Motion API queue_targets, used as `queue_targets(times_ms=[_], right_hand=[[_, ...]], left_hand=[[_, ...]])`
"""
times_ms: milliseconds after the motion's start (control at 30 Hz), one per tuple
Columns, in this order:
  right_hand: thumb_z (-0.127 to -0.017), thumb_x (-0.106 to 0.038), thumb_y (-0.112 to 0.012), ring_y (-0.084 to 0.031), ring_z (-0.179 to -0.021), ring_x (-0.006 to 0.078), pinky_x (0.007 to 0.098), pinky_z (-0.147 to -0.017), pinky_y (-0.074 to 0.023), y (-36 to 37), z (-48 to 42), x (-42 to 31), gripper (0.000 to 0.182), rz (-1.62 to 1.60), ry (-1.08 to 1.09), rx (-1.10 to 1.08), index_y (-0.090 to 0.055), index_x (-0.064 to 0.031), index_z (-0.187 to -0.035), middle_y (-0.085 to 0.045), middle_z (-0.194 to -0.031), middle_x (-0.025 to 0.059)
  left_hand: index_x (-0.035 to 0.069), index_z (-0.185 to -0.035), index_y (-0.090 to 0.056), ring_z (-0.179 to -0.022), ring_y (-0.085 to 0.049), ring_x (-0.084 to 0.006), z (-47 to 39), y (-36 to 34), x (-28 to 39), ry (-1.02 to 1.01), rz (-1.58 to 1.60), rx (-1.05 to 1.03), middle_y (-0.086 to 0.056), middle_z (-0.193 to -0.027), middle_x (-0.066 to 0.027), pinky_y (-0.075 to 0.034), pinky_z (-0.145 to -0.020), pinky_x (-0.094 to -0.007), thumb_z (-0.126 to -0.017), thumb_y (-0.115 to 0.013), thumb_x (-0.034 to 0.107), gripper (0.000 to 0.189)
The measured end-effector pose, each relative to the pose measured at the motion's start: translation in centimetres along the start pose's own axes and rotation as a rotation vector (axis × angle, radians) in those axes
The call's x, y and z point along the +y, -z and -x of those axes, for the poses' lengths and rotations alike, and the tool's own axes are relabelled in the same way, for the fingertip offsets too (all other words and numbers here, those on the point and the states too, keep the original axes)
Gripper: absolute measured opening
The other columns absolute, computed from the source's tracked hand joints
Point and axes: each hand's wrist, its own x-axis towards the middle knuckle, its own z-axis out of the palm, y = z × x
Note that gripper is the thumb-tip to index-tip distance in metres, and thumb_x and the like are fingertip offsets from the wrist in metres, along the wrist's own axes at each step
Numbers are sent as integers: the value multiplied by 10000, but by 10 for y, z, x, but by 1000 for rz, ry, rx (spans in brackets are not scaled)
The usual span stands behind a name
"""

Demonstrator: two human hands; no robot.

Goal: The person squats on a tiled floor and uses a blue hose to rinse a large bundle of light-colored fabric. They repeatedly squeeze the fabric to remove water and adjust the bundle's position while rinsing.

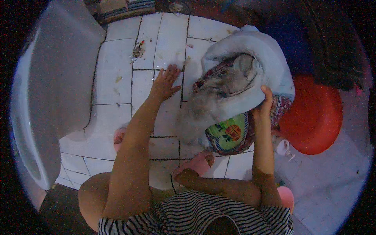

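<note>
My left hand (pixel 166 83) is spread over the white tiled floor (pixel 144 88), fingers apart and holding nothing; whether it touches the tiles I cannot tell. My right hand (pixel 264 101) grips the rolled rim of a large white sack (pixel 274 55), thumb on top and fingers hidden beneath. The mouth of the sack gapes towards the left and shows a greyish, dirty-looking inside. Under the rim, a patterned side with a green panel (pixel 227 133) rests low by my pink slipper.
An orange-red plastic basin (pixel 314 117) stands right of the sack. A large white tub-like fixture (pixel 64 58) lines the left side. Small debris (pixel 139 50) lies on the tiles ahead. Pink slippers (pixel 195 164) are on my feet, and a pink round object (pixel 285 197) sits at lower right.
</note>
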Motion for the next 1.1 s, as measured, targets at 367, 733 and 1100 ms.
queue_targets(times_ms=[367,733,1100], right_hand=[[-689,-387,-632,-526,-1072,300,393,-947,-412,10,-8,6,687,6,4,-31,-470,2,-1232,-550,-1177,153],[-717,-355,-641,-533,-1040,286,400,-935,-417,-5,2,0,569,-22,-36,-94,-513,-10,-1151,-566,-1122,136],[-737,-325,-637,-554,-899,227,361,-814,-449,-22,21,-13,347,23,11,-83,-556,-80,-969,-583,-949,65]], left_hand=[[204,-1430,-286,-1366,-178,-385,-56,14,0,196,-40,54,-254,-1471,-149,-181,-1083,-549,-864,-544,388,648],[20,-1150,-582,-954,-590,-198,-46,48,-45,776,2193,141,-653,-976,-120,-470,-811,-299,-883,-470,226,356],[7,-1287,-442,-1182,-474,-262,-76,152,127,10,1570,-50,-476,-1299,-139,-382,-992,-344,-742,-745,372,723]])
